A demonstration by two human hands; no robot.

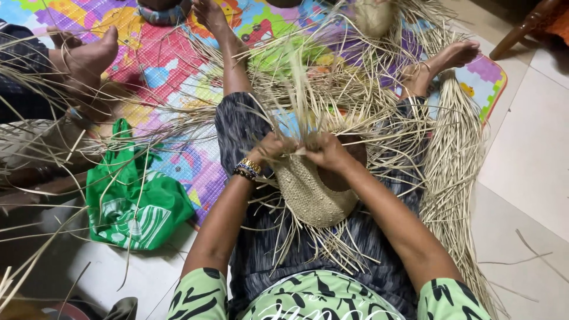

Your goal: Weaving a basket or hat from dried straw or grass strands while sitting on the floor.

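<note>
Head view, frame centre: left hand and right hand, fingers clamped on straw strands at the woven basket rim; green bag lower left.

Fingertips of left hand and right hand buried in straw strands. At 9 o'clock, another person's foot partly cut off.

Woven basket on the lap, both hands at its rim, loose straw right of it, bag left, play mat beyond, under the legs
</note>
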